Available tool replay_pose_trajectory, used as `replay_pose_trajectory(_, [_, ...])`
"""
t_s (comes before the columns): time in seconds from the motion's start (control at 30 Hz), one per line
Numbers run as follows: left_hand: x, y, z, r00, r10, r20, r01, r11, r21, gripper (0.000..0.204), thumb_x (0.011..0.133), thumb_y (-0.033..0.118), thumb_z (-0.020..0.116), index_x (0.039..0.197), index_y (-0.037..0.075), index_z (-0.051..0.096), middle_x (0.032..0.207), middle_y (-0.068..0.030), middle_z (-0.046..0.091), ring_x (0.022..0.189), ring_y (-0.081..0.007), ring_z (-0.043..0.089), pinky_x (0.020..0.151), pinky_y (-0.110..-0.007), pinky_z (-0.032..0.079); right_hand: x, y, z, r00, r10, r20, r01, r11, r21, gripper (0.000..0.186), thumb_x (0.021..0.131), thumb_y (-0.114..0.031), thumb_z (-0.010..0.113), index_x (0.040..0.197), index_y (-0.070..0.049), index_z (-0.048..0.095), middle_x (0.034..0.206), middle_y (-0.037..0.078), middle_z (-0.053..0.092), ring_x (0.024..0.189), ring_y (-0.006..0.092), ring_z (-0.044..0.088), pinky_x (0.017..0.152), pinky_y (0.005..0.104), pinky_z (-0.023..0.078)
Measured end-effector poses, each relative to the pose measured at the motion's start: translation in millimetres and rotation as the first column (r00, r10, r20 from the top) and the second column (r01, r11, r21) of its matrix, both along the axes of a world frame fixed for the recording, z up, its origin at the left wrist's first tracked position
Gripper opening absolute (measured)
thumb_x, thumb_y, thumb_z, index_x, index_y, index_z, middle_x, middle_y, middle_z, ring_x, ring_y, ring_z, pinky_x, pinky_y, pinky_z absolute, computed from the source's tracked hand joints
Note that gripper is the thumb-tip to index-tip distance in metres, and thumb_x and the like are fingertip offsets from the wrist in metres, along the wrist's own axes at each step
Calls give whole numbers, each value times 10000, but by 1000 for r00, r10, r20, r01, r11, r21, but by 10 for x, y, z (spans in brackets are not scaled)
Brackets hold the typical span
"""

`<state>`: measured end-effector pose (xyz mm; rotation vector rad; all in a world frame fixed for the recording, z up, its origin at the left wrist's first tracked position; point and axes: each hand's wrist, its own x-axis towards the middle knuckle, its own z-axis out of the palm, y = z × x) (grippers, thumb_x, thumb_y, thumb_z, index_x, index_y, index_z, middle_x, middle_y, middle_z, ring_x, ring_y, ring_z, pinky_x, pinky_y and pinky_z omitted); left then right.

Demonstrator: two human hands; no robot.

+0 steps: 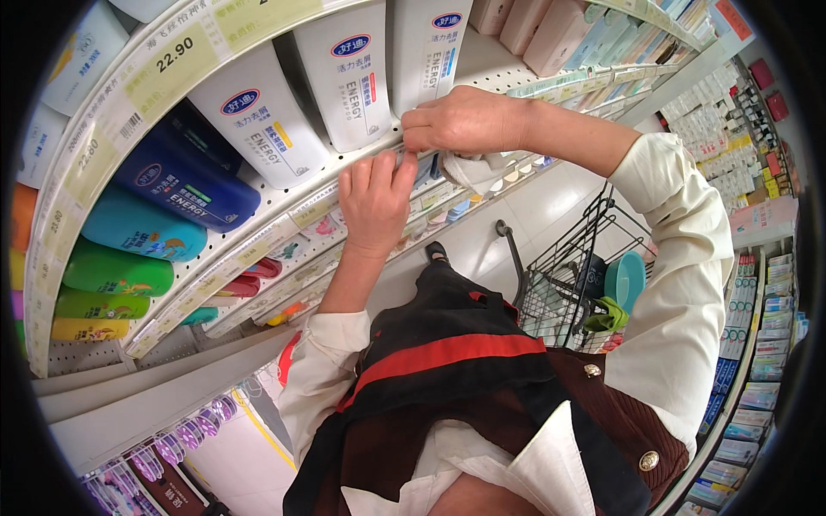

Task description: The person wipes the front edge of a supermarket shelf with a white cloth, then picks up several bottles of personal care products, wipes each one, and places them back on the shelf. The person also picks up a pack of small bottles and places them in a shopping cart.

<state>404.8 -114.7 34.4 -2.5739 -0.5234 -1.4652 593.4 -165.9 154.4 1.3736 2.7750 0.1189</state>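
My left hand is at the front edge of a white shelf, its fingers bent and pressed together against the label strip. What its fingertips pinch, if anything, is hidden. My right hand meets it there, fingers curled down over the same edge. A pale cloth hangs below the right palm and appears gripped in it. Just behind the hands stand white shampoo bottles, one straight above the left hand and another behind the right fingers.
Farther left on the shelf are another white bottle, a dark blue one and green bottles. Lower shelves run beneath. A black wire cart holding a teal basin and a green cloth stands to the right.
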Motion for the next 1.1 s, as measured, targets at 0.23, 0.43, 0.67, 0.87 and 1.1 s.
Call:
replay_pose_trajectory(0.23, [-29,13,-24,999,15,-47,-16,1000,-25,286,762,130,708,1046,166,690,953,15,570,882,-188,529,804,-358,402,87,-180,31,979,-149,-138,159,985,69,277,797,-36,631,1065,-104,646,1013,26,604,883,244,644,643,361,540])
replay_pose_trajectory(0.43, [-64,-24,-56,994,87,-59,-87,996,11,450,758,219,775,1197,189,684,1124,15,572,1037,-191,498,937,-403,346,153,-519,-102,878,-381,-288,421,902,91,236,846,-49,632,1077,-91,655,981,74,629,872,285,664,691,398,542])
replay_pose_trajectory(0.67, [43,-87,-18,967,67,-247,-90,993,-80,623,756,291,785,1339,190,589,1258,13,540,1160,-217,477,1023,-448,304,-79,-1042,-747,656,-496,-569,535,838,-113,184,901,-134,641,1083,-108,654,950,98,641,849,324,663,724,428,541])
replay_pose_trajectory(0.87, [94,-76,16,970,28,-243,-57,992,-112,565,799,298,751,1314,138,586,1253,-31,560,1197,-254,480,1065,-494,281,-321,-1522,-1272,316,-617,-720,665,686,-296,216,900,-136,650,1106,-72,663,950,127,647,851,321,657,732,392,530])
replay_pose_trajectory(1.1, [259,-222,64,985,-115,-128,107,992,-68,464,825,306,734,1240,127,628,1217,-26,585,1157,-255,491,1033,-488,303,-624,-2096,-1435,42,-625,-780,794,495,-354,182,901,-115,660,1074,-62,675,938,127,658,863,291,663,746,382,529])
